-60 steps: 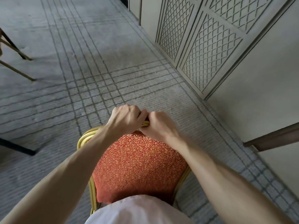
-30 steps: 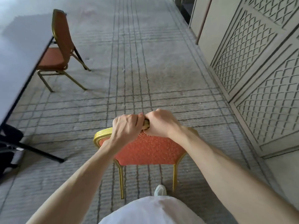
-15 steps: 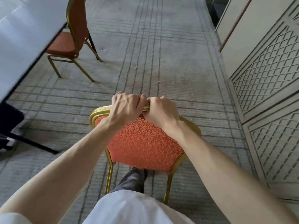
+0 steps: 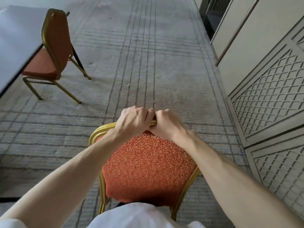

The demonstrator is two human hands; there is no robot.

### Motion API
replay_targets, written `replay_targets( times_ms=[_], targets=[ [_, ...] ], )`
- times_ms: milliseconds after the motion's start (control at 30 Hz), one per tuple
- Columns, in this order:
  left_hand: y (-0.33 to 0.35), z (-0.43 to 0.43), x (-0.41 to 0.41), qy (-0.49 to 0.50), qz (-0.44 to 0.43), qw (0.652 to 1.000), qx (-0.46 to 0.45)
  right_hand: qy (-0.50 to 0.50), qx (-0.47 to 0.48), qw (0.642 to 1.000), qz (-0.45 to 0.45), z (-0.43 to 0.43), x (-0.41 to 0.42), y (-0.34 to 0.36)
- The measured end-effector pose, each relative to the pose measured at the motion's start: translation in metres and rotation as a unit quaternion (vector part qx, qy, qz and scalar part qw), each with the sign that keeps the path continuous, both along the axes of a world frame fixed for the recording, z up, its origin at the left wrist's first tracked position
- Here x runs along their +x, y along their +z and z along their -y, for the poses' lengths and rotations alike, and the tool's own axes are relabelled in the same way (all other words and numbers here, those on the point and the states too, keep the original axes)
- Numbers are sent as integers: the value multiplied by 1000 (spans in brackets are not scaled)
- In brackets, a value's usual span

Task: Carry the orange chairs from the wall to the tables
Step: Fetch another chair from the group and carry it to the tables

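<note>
two hands grip the top rail of an orange chair, side by side at the middle of its gold frame. the left hand and the right hand touch each other, and the fingers of each are curled over the far side of the rail, clamped on it. both forearms are bare and reach in from the lower corners.

the chair's backrest, covered in swirl-patterned orange cloth, faces the camera, and its lower end runs in under a white shirt at the bottom edge. gold legs show on either side below the backrest, but the feet are hidden, so i cannot tell whether the chair touches the floor.

it is over a grey carpet with bands of dark lines, near the panelled wall that runs along the right side with its lattice panels.

well apart, at upper left, a second orange chair stands on the carpet, its back turned to the open floor and its seat partly under the edge of a pale desk that fills the left corner.
</note>
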State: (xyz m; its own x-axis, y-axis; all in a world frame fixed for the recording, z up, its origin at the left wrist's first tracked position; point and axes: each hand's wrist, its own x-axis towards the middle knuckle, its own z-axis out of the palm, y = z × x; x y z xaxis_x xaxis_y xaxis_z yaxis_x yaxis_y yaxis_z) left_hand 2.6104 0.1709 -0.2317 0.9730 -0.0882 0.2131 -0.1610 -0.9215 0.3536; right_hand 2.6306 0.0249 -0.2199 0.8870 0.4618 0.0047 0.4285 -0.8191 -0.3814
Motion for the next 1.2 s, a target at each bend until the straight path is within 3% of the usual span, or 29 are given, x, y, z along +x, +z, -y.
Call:
replay_targets(
  times_ms=[200,400,800,1200],
  targets=[
    [1,-54,42,21,10,1000,5,80,2,997,-13,-52,57,8],
    [17,-123,45,123,47,991,12,207,-1,978,23,-125,85,37],
    [6,-162,48,305,78,948,43,421,18,890,174,-199,146,22],
    [-27,-157,158,494,-1,869,24,577,-60,812,70,-253,284,-2]
  ],
)
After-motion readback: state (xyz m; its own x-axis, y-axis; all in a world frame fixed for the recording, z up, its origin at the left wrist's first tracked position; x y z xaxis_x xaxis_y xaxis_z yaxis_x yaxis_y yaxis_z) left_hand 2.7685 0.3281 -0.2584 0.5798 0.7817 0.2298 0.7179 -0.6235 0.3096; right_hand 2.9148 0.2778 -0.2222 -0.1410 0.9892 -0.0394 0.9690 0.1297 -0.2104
